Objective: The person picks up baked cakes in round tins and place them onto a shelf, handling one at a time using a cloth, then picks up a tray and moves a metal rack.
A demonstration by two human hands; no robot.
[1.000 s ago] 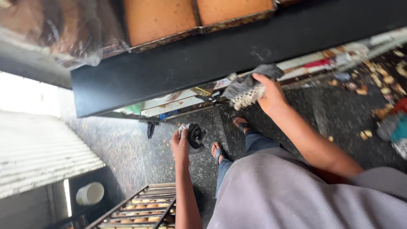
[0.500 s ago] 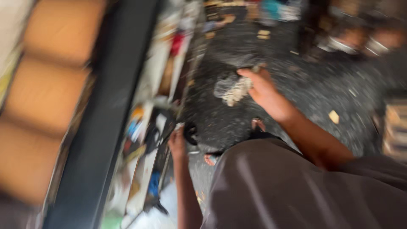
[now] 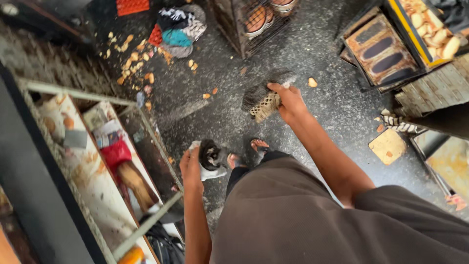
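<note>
1. Far left, a low metal-framed shelf [image 3: 146,124] stands on the speckled dark floor [image 3: 322,93]. It holds papers, a red packet and scraps; what exactly they are cannot be told.
2. Just right of the shelf's corner, the left hand [image 3: 191,166] is closed around a small black round object [image 3: 210,154] wrapped partly in a white cloth [image 3: 215,172]. The fingers curl over the near side of the bundle, which is held above the floor in front of the person's legs.
3. Beside that bundle, two sandalled feet [image 3: 258,145] show under the edge of a brown garment [image 3: 312,220].
4. Up and to the right, the right hand [image 3: 289,101] grips a dark bristled brush [image 3: 264,98] by its pale woven end. The arm is stretched forward and the bristles point away to the left, over the floor; whether they touch it cannot be told.
5. Crumbs and bread bits [image 3: 132,58] lie scattered across the floor at upper left, near a heap of coloured cloths [image 3: 178,29]; one stray piece [image 3: 312,82] sits just right of the brush.
6. At top centre, a wire rack [image 3: 249,19] holds round loaves.
7. To the right stand blackened baking tins [image 3: 381,51] and a tray of pale bread pieces [image 3: 430,29], well apart from both hands.
8. Low on the right, a flat tan tile [image 3: 388,145] lies on the floor.
</note>
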